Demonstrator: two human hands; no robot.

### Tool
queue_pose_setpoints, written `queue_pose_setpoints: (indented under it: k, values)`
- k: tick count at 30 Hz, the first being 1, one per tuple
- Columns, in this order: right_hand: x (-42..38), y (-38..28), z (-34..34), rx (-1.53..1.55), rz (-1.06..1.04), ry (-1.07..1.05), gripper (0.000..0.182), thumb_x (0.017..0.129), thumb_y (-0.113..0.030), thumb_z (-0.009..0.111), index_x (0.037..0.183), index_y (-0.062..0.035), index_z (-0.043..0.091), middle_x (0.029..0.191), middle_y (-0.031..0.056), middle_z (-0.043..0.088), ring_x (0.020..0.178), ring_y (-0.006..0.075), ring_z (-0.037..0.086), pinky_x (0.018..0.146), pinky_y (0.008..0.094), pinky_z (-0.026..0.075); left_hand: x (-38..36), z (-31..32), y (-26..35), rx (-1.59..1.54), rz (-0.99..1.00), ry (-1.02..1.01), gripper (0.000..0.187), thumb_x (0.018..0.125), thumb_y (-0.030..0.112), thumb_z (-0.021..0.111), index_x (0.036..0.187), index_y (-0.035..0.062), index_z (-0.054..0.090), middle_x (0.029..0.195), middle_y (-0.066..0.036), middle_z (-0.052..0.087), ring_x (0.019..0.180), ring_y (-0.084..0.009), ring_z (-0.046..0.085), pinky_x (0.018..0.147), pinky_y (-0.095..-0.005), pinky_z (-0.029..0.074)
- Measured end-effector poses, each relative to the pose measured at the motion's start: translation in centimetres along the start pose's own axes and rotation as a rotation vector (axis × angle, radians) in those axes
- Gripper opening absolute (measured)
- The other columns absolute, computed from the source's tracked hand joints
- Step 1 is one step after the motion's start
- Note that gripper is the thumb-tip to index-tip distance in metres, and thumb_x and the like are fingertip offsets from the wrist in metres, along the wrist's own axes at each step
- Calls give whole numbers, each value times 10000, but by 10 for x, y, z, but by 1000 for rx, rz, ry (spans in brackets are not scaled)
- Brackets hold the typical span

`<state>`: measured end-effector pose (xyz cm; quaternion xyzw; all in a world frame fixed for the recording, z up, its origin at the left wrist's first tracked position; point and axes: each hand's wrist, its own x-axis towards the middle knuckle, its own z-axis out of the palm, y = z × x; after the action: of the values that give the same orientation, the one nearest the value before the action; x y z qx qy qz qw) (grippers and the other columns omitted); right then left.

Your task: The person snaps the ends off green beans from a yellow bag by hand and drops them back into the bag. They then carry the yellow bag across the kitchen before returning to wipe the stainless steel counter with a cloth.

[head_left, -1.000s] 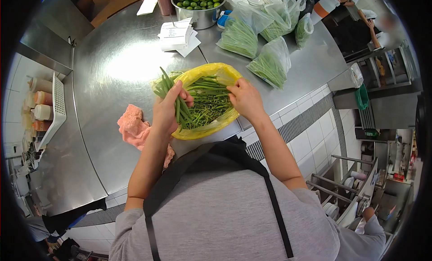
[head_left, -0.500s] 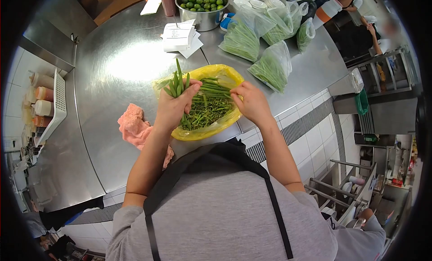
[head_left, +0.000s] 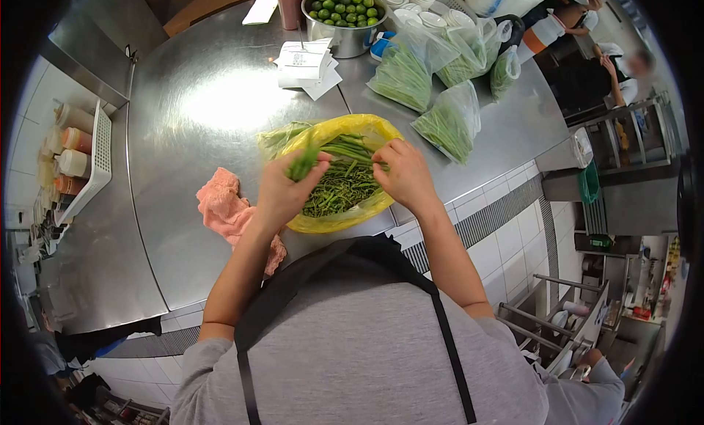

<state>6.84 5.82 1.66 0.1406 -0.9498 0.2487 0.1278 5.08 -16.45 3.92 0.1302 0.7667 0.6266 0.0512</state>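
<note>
At the steel counter's (head_left: 205, 110) near edge, the left hand (head_left: 282, 190) has its fingers closed round a bunch of green beans (head_left: 302, 163) above the yellow bag (head_left: 339, 218), while the right hand (head_left: 403, 177), fingers curled, picks among the greens inside; sorting looks midway, and careful gathering comes next.

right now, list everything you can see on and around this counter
yellow bag: 1, yellow, counter edge, open
green stems: many, green, inside yellow bag
pink cloth: 1, pink, left of bag
clear bags of greens: several, clear, behind yellow bag
metal bowl: 1, steel, far end, holds green limes
paper slips: small stack, white, beside bowl
white basket: 1, far left
steel counter: 1, grey
left hand: gripping a bunch of stems
right hand: in the bag
</note>
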Motion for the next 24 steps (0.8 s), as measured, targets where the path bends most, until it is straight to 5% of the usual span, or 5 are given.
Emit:
queue_pose_setpoints:
  k: [1,6,19,21,24]
  values:
    - [2,-9,-5,2,-2,-6,71,699,-117,591,755,-75,581,816,75,539,811,263,537,741,387,407,0,3,9,216,230,-15,147,798,129,629,926,58,637,689,-51,590,547,-136,553,486,-251,433]
    - [6,-38,-11,130,-169,-24,118,721,-137,608,814,-64,604,806,56,572,808,242,541,722,372,397,1,17,14,570,345,-135,165,756,100,630,900,20,637,849,-152,614,747,-336,589,659,-359,465]
    - [5,-33,-25,181,-83,-47,80,714,-84,631,772,-53,586,748,61,582,741,234,563,686,339,416,2,4,9,464,166,-129,235,749,194,658,877,0,625,869,-155,605,755,-336,587,671,-389,464]
    - [7,-38,-19,303,-95,158,75,695,-57,627,724,-37,561,724,74,568,705,241,556,644,323,428,1,5,4,543,337,-121,206,733,140,681,834,-30,622,783,-145,595,675,-318,583,607,-348,456]
    - [10,-46,-8,314,-79,339,78,701,-43,621,694,-28,545,707,72,559,666,207,549,607,299,432,0,13,5,506,309,-183,184,735,136,688,817,-17,627,713,-85,602,615,-253,579,582,-328,450]
